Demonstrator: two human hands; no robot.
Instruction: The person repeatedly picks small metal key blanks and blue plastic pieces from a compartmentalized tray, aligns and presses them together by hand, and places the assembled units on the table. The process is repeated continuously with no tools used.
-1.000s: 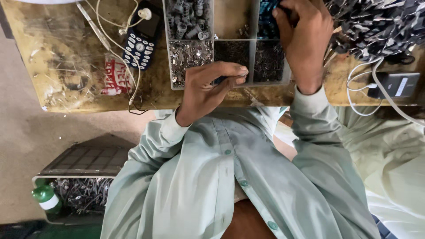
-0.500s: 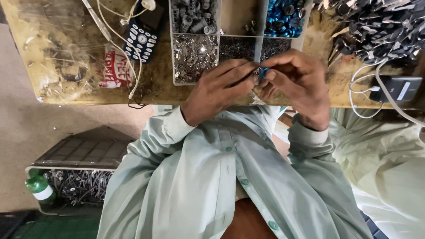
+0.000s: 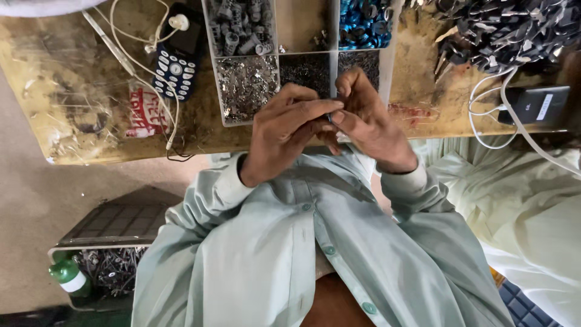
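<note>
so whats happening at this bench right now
A person in a pale green shirt has both hands together at the near edge of a wooden bench. The left hand and right hand pinch a small dark part between their fingers; what it is cannot be told. Just beyond lies a divided tray of small metal pieces and blue parts. A keypad phone with white earphones lies beside it.

A worn, scratched wooden table (image 3: 72, 79) carries a clear plastic compartment tray (image 3: 275, 54) of small metal parts, a dark blue keypad phone (image 3: 178, 54) with white earphone cable (image 3: 142, 66), a heap of dark metal keys (image 3: 502, 30) and a black box with white cable (image 3: 535, 106).
</note>
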